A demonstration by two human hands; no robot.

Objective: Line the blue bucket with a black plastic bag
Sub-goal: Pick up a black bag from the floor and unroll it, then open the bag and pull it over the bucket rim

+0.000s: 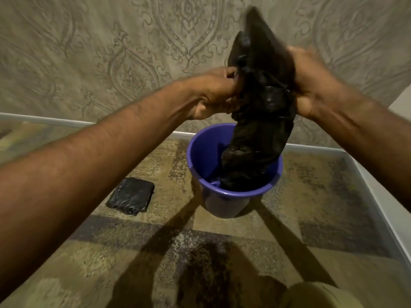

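A blue bucket [224,201] stands upright on the patterned floor, a little right of centre. A crumpled black plastic bag [260,121] hangs above it, and its lower end droops down inside the bucket. My left hand [213,94] grips the bag's left side at the top. My right hand [311,85] grips its right side and is blurred. A loose flap of the bag sticks up above both hands. The bucket's bottom is mostly hidden by the bag.
A folded stack of black bags [131,195] lies on the floor left of the bucket. A patterned wall [111,52] rises just behind, with a pale skirting strip [378,196] along its foot. My knee [320,295] shows at the bottom right.
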